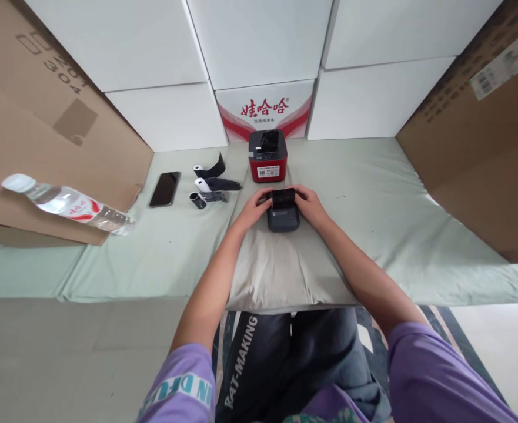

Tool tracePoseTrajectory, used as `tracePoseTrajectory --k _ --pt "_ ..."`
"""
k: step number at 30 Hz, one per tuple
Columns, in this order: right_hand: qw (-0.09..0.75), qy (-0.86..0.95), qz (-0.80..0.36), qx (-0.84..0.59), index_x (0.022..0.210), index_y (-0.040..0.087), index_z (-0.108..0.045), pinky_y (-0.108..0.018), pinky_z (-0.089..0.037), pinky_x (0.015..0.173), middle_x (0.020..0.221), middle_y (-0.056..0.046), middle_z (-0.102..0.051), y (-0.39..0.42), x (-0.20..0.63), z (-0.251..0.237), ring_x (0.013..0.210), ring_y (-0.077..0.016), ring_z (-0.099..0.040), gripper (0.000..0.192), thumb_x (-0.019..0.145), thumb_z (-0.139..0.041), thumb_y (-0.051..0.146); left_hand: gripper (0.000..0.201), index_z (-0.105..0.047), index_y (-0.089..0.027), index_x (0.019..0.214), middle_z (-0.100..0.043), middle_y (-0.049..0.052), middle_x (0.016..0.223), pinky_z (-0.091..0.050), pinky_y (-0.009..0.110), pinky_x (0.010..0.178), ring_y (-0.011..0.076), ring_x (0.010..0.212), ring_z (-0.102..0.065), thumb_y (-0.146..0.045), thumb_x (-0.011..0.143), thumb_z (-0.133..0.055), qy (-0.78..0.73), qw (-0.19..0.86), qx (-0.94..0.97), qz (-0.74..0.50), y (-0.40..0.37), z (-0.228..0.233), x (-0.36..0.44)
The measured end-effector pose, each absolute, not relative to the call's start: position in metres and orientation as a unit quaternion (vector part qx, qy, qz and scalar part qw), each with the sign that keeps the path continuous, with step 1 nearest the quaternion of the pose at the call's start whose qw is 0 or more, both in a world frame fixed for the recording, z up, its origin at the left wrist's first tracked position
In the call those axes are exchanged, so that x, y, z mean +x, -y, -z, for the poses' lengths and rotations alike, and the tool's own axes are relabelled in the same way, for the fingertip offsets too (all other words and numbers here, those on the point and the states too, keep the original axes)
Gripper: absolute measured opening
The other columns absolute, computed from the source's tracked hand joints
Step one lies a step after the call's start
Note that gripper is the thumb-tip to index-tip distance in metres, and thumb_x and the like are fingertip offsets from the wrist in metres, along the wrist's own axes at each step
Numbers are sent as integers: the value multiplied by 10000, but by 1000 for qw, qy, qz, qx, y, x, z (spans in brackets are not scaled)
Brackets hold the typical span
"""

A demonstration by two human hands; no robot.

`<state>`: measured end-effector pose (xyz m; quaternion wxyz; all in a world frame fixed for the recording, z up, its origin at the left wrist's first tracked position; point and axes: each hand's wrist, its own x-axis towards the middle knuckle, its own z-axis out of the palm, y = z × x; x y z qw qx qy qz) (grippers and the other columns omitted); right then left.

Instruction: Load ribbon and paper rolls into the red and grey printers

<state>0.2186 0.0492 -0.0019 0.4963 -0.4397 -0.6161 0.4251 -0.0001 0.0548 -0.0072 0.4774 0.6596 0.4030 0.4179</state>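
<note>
A small dark label printer (pixel 283 220) with a glossy black upper part sits on the cloth in front of me. My left hand (pixel 257 207) grips its left side near the back, fingers curled against it. On the opposite side my right hand (pixel 308 204) holds the back right edge, its fingertips partly hidden behind the black part. Just behind stands a red and black printer (pixel 268 157) with a white label on its front. To the left lie three small paper rolls with dark loose ends, one of them a white-cored roll (pixel 202 185).
A black phone (pixel 165 189) lies further left, beside a tilted water bottle (pixel 76 205). Cardboard boxes stand at the left (pixel 64 117) and right (pixel 479 147). White cartons (pixel 259 41) line the back. The cloth-covered table (pixel 170 252) ends just before my lap.
</note>
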Motion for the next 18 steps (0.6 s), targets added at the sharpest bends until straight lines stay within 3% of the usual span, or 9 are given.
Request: tracePoseTrajectory --k 10,14,18 --pt "500 602 -428 -451 1080 257 -806 -483 -495 1101 1148 -67 -789 -52 219 3 1127 -265 -698 358 881 -652 512 367 -734 -219 1275 -721 78 1367 -464 414 1150 265 1307 -625 -402 1017 -548 -473 469 628 -402 -54 -6 4" --pt "496 580 -446 -468 1026 248 -814 -488 -489 1106 1114 -69 -797 -59 219 3 1112 -269 -698 369 861 -663 541 385 -746 -219 1263 -749 89 1284 -528 396 1009 271 1195 -662 -443 993 -586 -502 512 593 -366 -61 -17 2" --pt "484 566 -463 -480 1001 236 -810 -487 -508 1076 1049 -63 -798 -65 219 6 1061 -265 -701 356 819 -699 521 357 -760 -188 1210 -763 102 1234 -522 404 1002 272 1150 -669 -405 943 -664 -506 531 598 -322 -64 -30 4"
